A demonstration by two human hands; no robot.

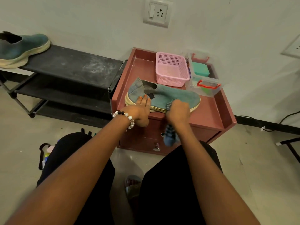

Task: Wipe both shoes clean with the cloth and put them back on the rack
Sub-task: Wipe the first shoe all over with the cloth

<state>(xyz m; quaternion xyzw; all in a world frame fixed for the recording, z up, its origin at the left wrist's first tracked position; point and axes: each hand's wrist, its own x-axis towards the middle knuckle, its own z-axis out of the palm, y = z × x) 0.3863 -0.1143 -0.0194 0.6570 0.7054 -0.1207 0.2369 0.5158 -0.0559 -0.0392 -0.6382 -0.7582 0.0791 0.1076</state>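
Note:
A teal shoe (177, 95) with a cream sole lies on its side on the maroon cabinet (209, 111), toe pointing right. My left hand (141, 109) presses on its heel end with straight fingers. My right hand (177, 111) grips a blue striped cloth (169, 137) against the near side of the shoe; the cloth's tail hangs down over the cabinet front. The second teal shoe (21, 47) stands on the top shelf of the black rack (73, 65) at the far left.
A pink basket (170, 69) and clear boxes with red handles (206, 85) stand at the back of the cabinet top. The rack stands left of the cabinet, against the wall. Small items lie on the floor by my left knee. A cable runs along the floor at right.

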